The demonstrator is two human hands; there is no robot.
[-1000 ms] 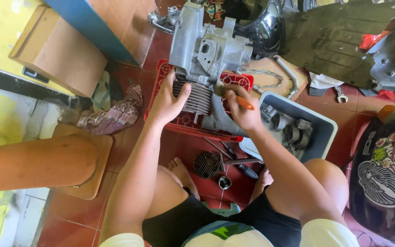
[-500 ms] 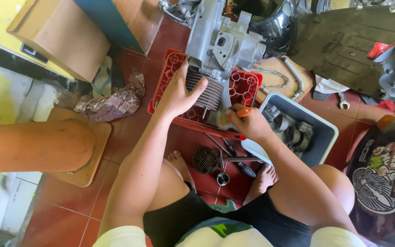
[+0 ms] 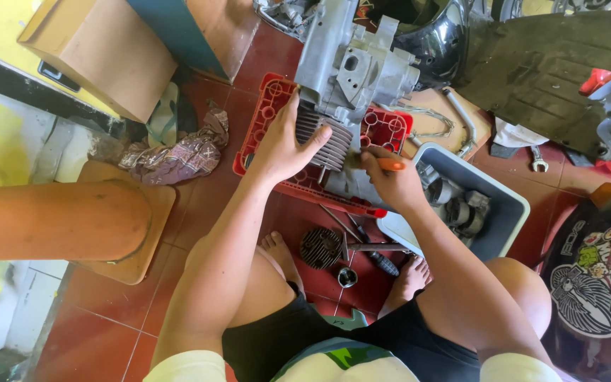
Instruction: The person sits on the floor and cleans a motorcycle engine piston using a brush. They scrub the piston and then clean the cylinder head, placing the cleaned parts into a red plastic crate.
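Note:
A grey metal engine block (image 3: pixel 348 67) with cooling fins (image 3: pixel 323 141) rests on a red plastic crate (image 3: pixel 277 106) on the tiled floor. My left hand (image 3: pixel 281 145) lies flat against the finned cylinder, steadying it. My right hand (image 3: pixel 390 180) grips an orange-handled tool (image 3: pixel 390 164) whose tip points at the fins. My bare feet sit below the crate.
A grey tub (image 3: pixel 507 205) of metal parts stands at right. A round finned part (image 3: pixel 319 247), a small cup and hand tools lie between my feet. A crumpled rag (image 3: pixel 178 152), wooden boxes, a black helmet (image 3: pixel 595 283) and a dark cover surround the spot.
The view has shifted so the engine sits higher and closer. My right hand has moved in toward the fins with the tool; my left hand stays on the cylinder.

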